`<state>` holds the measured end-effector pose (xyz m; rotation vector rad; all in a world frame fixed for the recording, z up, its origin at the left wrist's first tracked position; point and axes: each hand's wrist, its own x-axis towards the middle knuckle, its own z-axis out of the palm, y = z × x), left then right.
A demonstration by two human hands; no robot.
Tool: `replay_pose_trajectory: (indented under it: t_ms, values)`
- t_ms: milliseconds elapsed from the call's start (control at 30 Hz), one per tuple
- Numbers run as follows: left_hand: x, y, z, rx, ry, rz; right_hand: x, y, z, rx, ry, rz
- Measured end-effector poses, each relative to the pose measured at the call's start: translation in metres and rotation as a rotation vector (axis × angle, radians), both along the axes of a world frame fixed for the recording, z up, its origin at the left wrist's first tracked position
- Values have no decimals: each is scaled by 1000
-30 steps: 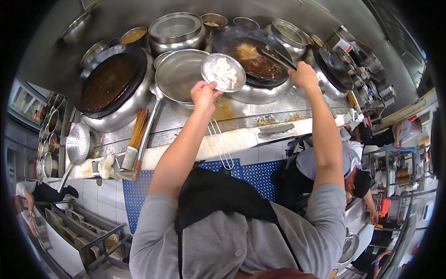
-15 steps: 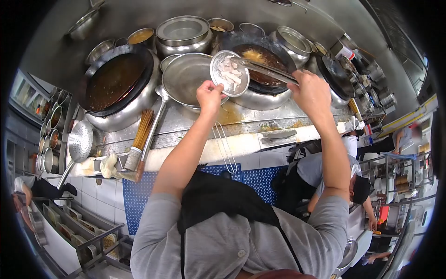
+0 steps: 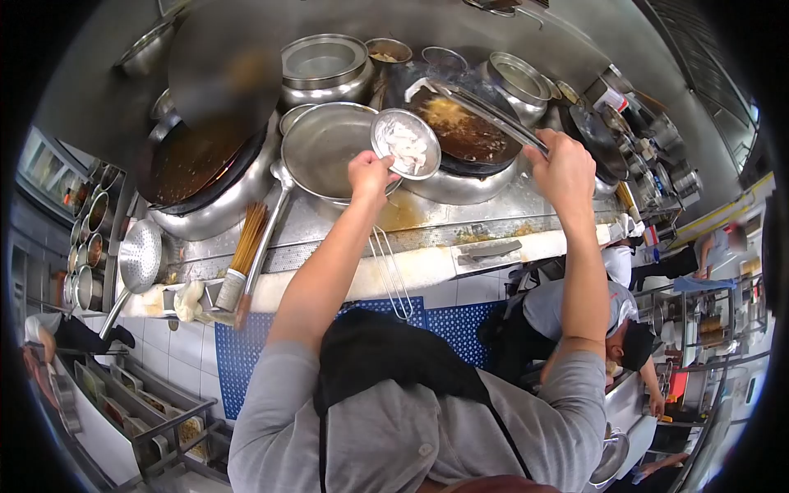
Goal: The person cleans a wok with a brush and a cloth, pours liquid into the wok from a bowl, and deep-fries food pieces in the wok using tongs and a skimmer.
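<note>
My left hand grips the rim of a small metal bowl, tilted toward me. Several pale, coated strips of food lie in it. In my right hand is a pair of metal tongs, reaching left across a wok of dark oil. A pale strip shows at the tongs' tips, above the wok's far left side. Golden food bubbles in the oil. Below the bowl sits a wide metal pan.
Another wok of dark liquid stands left, partly covered by a blurred grey patch. A perforated ladle, a bamboo brush and a wire handle lie along the front edge. A co-worker bends behind at right.
The tongs have moved from the bowl to over the oil wok, with a pale strip at their tips. My right hand has shifted slightly right. A blurred grey patch has appeared at upper left.
</note>
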<state>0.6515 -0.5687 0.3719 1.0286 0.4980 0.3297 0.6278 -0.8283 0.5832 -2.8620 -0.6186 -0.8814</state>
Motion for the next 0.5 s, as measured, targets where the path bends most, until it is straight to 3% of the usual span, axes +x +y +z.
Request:
replay_pose_trajectory:
  t_ms: [133,333,500]
  values:
    - [-4,-7,-5,-44,7,-29,34,-8,-14,-132,150,-166]
    - [-21,-11,-10,-85,20,-32,107,-23,-99,-130,346,-242]
    - [-21,-8,-9,-95,-27,0,96,-22,-72,-57,278,-197]
